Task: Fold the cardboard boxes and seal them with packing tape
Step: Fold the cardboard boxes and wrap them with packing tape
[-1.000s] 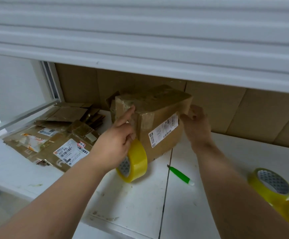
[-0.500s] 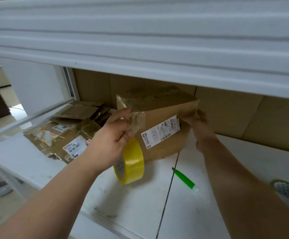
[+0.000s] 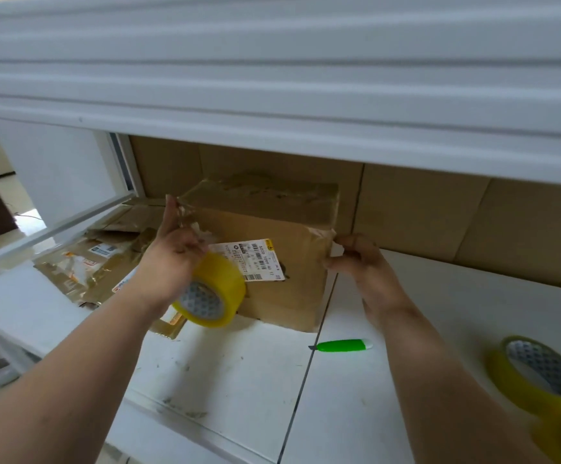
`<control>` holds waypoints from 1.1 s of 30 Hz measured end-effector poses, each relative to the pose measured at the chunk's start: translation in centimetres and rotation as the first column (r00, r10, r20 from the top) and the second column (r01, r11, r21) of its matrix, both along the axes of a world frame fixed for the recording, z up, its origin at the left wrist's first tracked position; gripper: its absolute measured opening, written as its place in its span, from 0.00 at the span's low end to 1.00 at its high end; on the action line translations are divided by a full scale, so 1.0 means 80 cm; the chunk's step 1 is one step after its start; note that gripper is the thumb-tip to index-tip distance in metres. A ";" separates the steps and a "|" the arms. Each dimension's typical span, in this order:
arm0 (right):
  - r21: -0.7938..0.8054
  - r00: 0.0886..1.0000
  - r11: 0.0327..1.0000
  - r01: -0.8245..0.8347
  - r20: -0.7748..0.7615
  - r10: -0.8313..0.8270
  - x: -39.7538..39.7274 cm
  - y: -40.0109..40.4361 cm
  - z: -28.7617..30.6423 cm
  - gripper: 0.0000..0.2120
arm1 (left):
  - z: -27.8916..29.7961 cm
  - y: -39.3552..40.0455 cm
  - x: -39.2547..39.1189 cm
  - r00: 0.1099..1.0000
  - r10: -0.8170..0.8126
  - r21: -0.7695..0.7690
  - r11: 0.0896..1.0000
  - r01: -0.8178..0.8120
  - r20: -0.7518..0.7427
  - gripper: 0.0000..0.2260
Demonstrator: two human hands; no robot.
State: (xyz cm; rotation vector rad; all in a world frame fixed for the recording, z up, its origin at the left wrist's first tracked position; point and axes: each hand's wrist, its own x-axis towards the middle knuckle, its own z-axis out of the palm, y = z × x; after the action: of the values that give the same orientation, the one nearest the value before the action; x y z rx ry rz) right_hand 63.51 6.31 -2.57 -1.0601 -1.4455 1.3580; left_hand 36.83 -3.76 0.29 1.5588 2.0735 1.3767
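Left grip (image 3: 177,249) clutching yellow tape roll (image 3: 212,291), right grip (image 3: 356,259) pinching the cardboard box (image 3: 272,229) corner mid-tabletop (image 3: 238,380); risks creasing the strip should the roll skew.

This looks like a packing room, a place where parcels get ready to be sent. A white work table (image 3: 232,373) sits under a white shelf (image 3: 272,95), and a pile of flat brown boxes (image 3: 98,259) with post labels lies on it. There are rolls of yellow tape (image 3: 536,373), a small green cutter (image 3: 342,345), and brown card sheets (image 3: 439,216) along the back wall.
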 end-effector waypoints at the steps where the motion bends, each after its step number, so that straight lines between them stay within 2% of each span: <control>1: -0.009 0.999 0.999 -0.031 -0.020 0.031 0.002 0.001 0.004 0.28 | 0.001 -0.001 -0.001 1.000 0.001 -0.001 1.000 -0.001 0.006 0.05; 4: 0.019 0.971 0.982 -0.188 -0.144 0.189 0.004 0.001 0.013 0.25 | 0.003 -0.003 0.002 1.000 0.012 0.033 0.999 -0.013 0.023 0.06; 6: 0.032 0.958 0.971 -0.235 -0.160 0.237 0.003 -0.005 0.011 0.26 | 0.000 -0.002 0.004 0.999 0.036 0.033 0.999 -0.036 0.007 0.05; 8: 0.004 0.963 0.981 -0.192 -0.194 0.189 0.005 -0.010 0.006 0.30 | -0.004 -0.003 0.002 0.999 0.042 0.034 0.999 -0.041 -0.002 0.05; 10: -0.023 0.969 0.990 -0.136 -0.213 0.129 0.009 -0.010 0.002 0.40 | -0.006 -0.006 0.000 1.000 0.010 0.041 0.999 -0.010 0.000 0.05; 12: -0.015 0.972 0.984 -0.177 -0.162 0.173 0.010 -0.009 0.005 0.48 | -0.004 -0.010 0.000 1.000 -0.029 0.041 0.999 0.029 -0.012 0.07; 15: 0.004 0.986 0.989 -0.151 -0.066 0.151 0.004 -0.011 0.009 0.47 | 0.000 -0.013 0.004 0.996 -0.090 0.051 0.995 0.091 -0.023 0.08; 17: -0.002 0.991 0.992 -0.123 -0.062 0.123 0.000 -0.017 0.007 0.45 | 0.002 -0.016 0.005 0.994 -0.108 0.060 0.992 0.110 -0.020 0.07; 22: -0.049 0.982 0.990 -0.131 -0.142 0.123 -0.013 -0.021 -0.011 0.54 | 0.004 -0.030 0.015 0.993 -0.110 0.137 0.985 0.105 0.029 0.10; 24: -0.036 0.992 0.997 -0.074 -0.104 0.070 -0.020 -0.023 -0.011 0.56 | 0.004 -0.039 0.021 0.993 -0.121 0.157 0.981 0.117 0.015 0.11; 26: 0.003 0.999 1.000 -0.009 -0.040 0.009 -0.027 -0.026 -0.012 0.58 | 0.003 -0.049 0.025 0.975 -0.220 0.146 0.965 0.216 0.016 0.10; 27: 0.027 1.000 0.999 0.019 -0.014 -0.019 -0.031 -0.030 -0.013 0.57 | 0.004 -0.053 0.025 0.956 -0.291 0.127 0.951 0.283 0.047 0.10; 29: 0.068 0.995 0.993 0.095 0.016 -0.096 -0.039 -0.038 -0.014 0.50 | 0.005 -0.061 0.021 0.895 -0.422 0.077 0.907 0.415 0.147 0.08; 33: 0.163 0.937 0.944 0.287 0.157 -0.312 -0.059 -0.061 -0.018 0.24 | 0.004 -0.069 0.008 0.728 -0.554 0.077 0.814 0.576 0.404 0.08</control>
State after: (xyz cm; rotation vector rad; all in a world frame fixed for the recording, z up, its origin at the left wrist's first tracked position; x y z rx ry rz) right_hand 58.81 1.39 -4.05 -1.2800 -1.4158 0.9505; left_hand 37.51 -9.24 0.59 1.5305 1.2241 1.2499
